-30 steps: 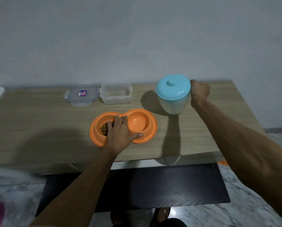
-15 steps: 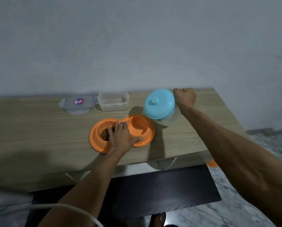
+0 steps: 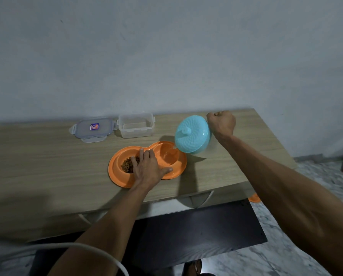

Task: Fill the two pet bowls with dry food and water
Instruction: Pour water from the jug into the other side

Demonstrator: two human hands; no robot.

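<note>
An orange double pet bowl (image 3: 116,172) lies on the wooden table (image 3: 37,162). Its left bowl holds brown dry food (image 3: 126,165). My left hand (image 3: 148,169) rests flat on the middle of the double bowl, fingers spread, pinning it down. My right hand (image 3: 222,123) grips the handle of a light blue lidded jug (image 3: 193,134), which is tipped to the left over the right bowl (image 3: 167,154). A thin stream of water (image 3: 173,149) runs from the spout into that bowl.
A clear plastic food container (image 3: 135,126) stands open behind the bowls, its lid (image 3: 93,129) lying to its left. A dark panel (image 3: 186,232) sits under the table's front edge. A white cable (image 3: 67,248) curves at lower left.
The jug went from upright to tipped left over the right bowl, and water now flows out. My left hand stayed on the bowl. The view shifted upward.
</note>
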